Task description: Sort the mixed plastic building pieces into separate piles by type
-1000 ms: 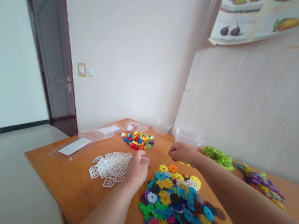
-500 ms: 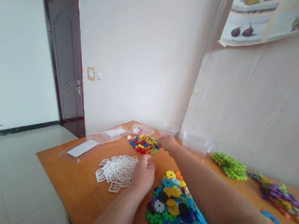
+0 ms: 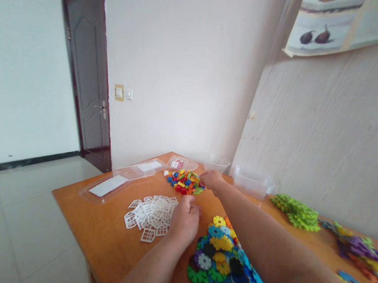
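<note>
So in the head view, the right hand [image 3: 211, 179] has swung over since a second ago, from bare wood beyond the flower discs to the right edge of the heap of multicoloured plastic building bricks [image 3: 183, 182]. Left hand [image 3: 184, 223] hasn't really budged, loosely curled at the right side of the pile of white plastic lattice window pieces [image 3: 152, 213]. Hands are apart; can't tell if either grips anything. Both piles sit well inside the left edge of the orange-brown wooden table [image 3: 96, 227], with plenty of bare wood left of the white pile. To the right, the multicoloured notched plastic flower discs [image 3: 213, 263] crowd things. Brick heap runs longest side to side; white pieces point every which way.
</note>
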A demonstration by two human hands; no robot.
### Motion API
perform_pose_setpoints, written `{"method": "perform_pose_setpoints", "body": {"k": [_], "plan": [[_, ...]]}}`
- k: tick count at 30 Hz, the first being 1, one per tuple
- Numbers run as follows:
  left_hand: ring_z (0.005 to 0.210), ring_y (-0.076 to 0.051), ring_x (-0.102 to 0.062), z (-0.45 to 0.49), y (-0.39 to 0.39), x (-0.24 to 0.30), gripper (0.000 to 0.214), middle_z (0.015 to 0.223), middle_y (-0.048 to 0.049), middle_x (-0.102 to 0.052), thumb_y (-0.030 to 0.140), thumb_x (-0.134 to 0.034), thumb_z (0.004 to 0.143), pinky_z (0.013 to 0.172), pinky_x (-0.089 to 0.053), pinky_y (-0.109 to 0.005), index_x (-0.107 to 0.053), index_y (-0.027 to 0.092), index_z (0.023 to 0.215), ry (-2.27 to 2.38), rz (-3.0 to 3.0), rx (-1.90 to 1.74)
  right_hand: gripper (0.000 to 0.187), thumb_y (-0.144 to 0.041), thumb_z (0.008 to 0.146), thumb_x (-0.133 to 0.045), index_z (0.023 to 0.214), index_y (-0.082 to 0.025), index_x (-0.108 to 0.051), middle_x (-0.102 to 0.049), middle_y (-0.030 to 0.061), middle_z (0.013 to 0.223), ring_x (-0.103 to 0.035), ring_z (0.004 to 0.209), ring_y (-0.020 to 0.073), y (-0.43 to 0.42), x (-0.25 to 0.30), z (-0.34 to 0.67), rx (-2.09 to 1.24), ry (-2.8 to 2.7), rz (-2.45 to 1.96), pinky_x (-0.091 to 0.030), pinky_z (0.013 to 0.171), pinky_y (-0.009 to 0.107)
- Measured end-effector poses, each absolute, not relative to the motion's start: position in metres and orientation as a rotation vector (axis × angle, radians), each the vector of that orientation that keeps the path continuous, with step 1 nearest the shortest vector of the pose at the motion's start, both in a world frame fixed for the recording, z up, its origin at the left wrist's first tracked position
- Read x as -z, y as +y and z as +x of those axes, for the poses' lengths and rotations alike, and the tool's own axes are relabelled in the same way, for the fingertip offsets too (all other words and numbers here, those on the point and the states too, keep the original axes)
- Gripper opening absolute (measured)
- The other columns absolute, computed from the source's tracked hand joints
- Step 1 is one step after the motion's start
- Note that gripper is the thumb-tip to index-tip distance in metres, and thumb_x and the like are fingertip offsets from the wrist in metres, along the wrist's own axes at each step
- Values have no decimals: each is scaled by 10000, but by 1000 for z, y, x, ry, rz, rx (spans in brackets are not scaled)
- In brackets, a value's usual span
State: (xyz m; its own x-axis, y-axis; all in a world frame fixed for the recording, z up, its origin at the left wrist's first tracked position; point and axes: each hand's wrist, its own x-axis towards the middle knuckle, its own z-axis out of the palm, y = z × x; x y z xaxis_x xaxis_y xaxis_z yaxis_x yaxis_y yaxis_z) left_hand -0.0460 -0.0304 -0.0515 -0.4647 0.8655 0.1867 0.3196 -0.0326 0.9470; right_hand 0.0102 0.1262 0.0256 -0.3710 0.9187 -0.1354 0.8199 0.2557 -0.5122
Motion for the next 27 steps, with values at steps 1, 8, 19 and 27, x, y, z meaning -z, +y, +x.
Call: {"method": "perform_pose_setpoints", "body": {"k": [1, 8, 19, 27], "plan": [[930, -205, -679, -46, -30, 52, 338, 927, -63, -729, 206, -462, 852, 860, -497, -328, -542, 204, 1181, 1771, 1247, -1516, 299, -334, 935, -566, 1193, -185, -585, -602, 85, 1205, -611, 1008, 204, 126, -25, 11, -772, -2322, -1634, -534, 846, 410], [879, -184, -689, -46, -31, 49, 307, 920, -58, -730, 206, -449, 858, 832, -505, -304, -544, 204, 1150, 1774, 1232, -1513, 150, -259, 895, -576, 962, -145, -648, -692, 70, 885, -627, 699, 119, 121, -31, 34, -804, -2202, -1553, -458, 555, 201], [842, -160, -700, -43, -36, 40, 365, 978, -75, -725, 186, -457, 837, 761, -522, -266, -522, 192, 1196, 1678, 1159, -1521, 46, -172, 712, -605, 708, -144, -641, -636, 8, 619, -571, 578, 105, 83, -49, 146, -799, -2501, -1510, -396, 525, 191], [830, -152, -701, -42, -36, 40, 336, 971, -93, -722, 167, -467, 832, 739, -531, -258, -514, 165, 1165, 1607, 1142, -1570, 127, -248, 608, -694, 552, -163, -619, -553, -4, 546, -527, 572, 146, 54, -49, 187, -498, -2842, -1584, -324, 520, 240]]}}
